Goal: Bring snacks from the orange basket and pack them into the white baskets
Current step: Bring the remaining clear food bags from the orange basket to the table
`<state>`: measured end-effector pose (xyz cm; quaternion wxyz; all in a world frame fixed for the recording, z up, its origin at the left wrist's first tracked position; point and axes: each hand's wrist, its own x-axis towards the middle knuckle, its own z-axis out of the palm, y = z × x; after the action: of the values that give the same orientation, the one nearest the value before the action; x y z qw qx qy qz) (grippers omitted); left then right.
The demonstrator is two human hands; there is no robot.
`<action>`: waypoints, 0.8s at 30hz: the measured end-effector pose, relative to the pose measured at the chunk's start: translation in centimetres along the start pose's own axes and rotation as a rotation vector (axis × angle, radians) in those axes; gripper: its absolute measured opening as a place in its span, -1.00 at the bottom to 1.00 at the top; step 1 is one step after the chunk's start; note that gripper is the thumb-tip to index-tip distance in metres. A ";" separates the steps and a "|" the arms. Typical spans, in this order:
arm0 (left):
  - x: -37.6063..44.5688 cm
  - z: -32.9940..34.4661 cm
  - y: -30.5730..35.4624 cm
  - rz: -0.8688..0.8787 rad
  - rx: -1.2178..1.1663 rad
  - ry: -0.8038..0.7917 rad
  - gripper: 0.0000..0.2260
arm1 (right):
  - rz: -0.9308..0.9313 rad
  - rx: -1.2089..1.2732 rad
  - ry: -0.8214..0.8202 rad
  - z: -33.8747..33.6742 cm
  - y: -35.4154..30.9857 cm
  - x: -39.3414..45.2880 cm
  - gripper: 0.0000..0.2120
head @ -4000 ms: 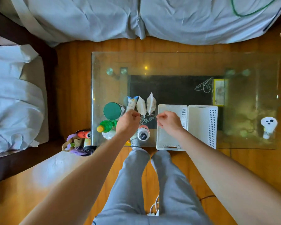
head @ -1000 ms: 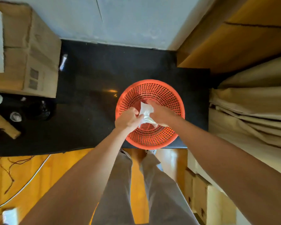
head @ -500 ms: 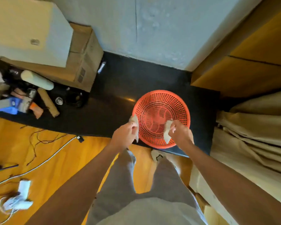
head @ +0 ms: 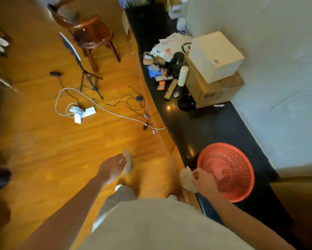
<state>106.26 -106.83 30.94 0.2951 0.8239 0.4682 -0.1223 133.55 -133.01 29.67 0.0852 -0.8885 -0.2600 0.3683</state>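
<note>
Far left, the wooden floor [head: 34,141] runs wide and blurred, with a white power strip [head: 83,111] and a tangle of cables [head: 126,103] lying on it, and a tripod [head: 86,76] standing beside a dark wooden chair [head: 92,35]. Moving in, the left hand [head: 113,168] is out over the floor, its fingers [head: 122,160] curled round a pale snack packet [head: 128,164] held upright; the packet is smeared by motion, so no print can be read. Centre frame, grey trousers and a light shirt fill the bottom. Next, the right hand [head: 204,182] sits at the edge of the black desk [head: 196,127], fingers pinching a second crinkled pale packet [head: 186,179] just left of the orange basket [head: 227,170]. The basket rests on the desk beside the white wall [head: 277,87], and the visible part of its mesh bowl looks bare. Further back on the desk, a white box [head: 215,55] is stacked on a brown cardboard box [head: 211,92], with a clutter of small items and a cream cylinder [head: 183,75] just to their left.
</note>
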 end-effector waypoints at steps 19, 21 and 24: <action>-14.9 -9.3 -44.6 -0.721 -0.451 0.163 -0.76 | -0.395 -0.570 -0.012 18.2 -45.4 2.3 -0.82; -14.4 -10.4 -47.2 -0.806 -0.507 0.181 -0.79 | -0.466 -0.614 -0.006 20.0 -51.3 3.9 -0.81; -13.1 -12.2 -51.1 -0.946 -0.615 0.261 -0.81 | -0.531 -0.708 -0.022 23.0 -60.1 7.0 -0.80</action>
<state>55.22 -88.86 27.94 0.3740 0.4097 0.8320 0.0037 97.58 -79.15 29.61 -0.1353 -0.7613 -0.5904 0.2315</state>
